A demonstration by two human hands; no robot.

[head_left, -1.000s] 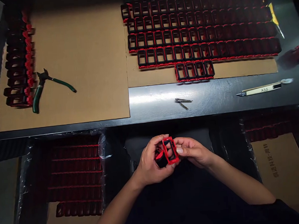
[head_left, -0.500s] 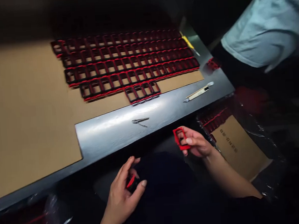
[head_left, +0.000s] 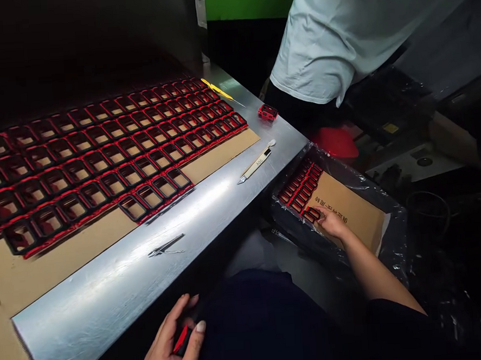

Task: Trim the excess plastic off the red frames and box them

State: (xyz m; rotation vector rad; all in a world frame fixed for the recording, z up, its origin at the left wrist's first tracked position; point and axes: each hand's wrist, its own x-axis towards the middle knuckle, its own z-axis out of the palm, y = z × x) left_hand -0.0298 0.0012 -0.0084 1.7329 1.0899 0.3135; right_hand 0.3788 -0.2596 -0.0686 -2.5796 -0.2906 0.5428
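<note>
Head view: the right hand (head_left: 329,222) is inside a plastic-lined bin (head_left: 399,240), fingertips touching a red-and-black rectangular frame (head_left: 310,214); whether they grip it cannot be told. The left hand (head_left: 169,344) curls around a red-and-black part (head_left: 181,340). Setting the frame beside the others seems the step in hand; the next move likely calls for squaring it and letting go cleanly. Within the bin, frame rows (head_left: 304,184) lie beyond the right hand, and printed cardboard (head_left: 356,195) extends to its right.
</note>
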